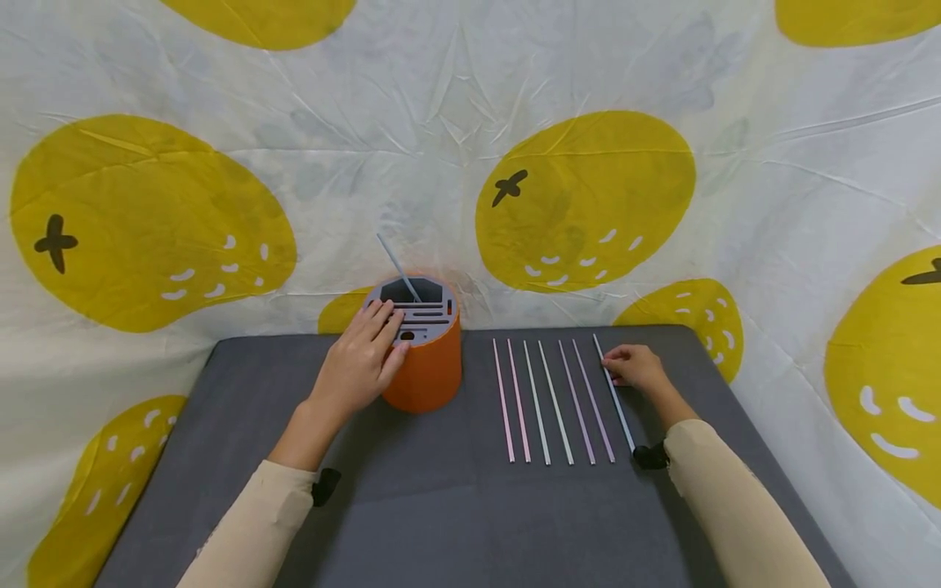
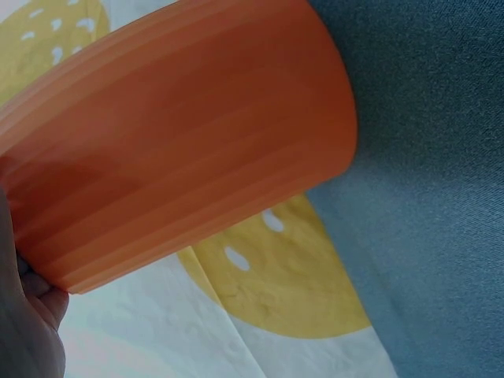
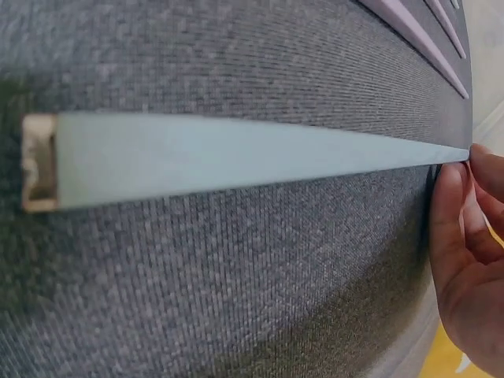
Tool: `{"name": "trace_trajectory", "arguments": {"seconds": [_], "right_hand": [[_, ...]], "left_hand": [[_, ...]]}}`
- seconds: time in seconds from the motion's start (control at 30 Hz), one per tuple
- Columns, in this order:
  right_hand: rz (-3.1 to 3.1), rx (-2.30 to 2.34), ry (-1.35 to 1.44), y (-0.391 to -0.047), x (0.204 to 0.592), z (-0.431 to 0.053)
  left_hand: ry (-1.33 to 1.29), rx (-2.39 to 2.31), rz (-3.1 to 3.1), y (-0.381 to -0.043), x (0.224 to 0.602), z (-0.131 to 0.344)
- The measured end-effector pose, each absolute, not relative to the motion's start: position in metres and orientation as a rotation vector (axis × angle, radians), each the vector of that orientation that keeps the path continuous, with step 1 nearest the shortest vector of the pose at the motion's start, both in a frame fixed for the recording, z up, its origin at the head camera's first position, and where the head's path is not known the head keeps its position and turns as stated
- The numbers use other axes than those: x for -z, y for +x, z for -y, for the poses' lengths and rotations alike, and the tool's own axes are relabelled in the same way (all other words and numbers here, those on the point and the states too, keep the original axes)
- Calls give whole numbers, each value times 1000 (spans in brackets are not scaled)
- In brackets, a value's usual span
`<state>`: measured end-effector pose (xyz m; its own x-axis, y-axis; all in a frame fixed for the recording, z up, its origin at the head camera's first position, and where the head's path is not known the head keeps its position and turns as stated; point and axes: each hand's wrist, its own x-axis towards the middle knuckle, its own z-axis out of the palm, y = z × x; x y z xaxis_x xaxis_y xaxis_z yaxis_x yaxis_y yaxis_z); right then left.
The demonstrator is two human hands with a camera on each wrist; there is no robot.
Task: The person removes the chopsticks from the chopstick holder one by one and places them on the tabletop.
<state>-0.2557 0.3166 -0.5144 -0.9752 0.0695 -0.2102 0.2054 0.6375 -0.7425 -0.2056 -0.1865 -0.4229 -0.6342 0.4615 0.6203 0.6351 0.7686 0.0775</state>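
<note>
My left hand rests on the top of an orange round utensil holder, its fingers lying over the grey slotted insert and its thumb by the near rim. In the left wrist view, part of that hand touches the holder's upper end. A pale blue chopstick leans upright out of the holder's large rear opening. At the right, my right hand pinches another pale blue chopstick near its far end. The right wrist view shows this chopstick's squared near end with a gold-coloured tip.
Several pastel chopsticks lie side by side between the holder and my right hand, among them a pink one, a greenish one and a lilac one. The dark grey tabletop meets a white cloth with yellow fruit prints behind.
</note>
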Motion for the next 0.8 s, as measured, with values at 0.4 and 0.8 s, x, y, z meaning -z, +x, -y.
{"name": "trace_trajectory", "arguments": {"seconds": [0.4, 0.8], "right_hand": [[-2767, 1153, 232, -255, 519, -313], [-2870, 1047, 153, -256, 503, -316]], "left_hand": [[-826, 385, 2339, -206, 423, 186], [-822, 382, 2347, -207, 424, 187]]}}
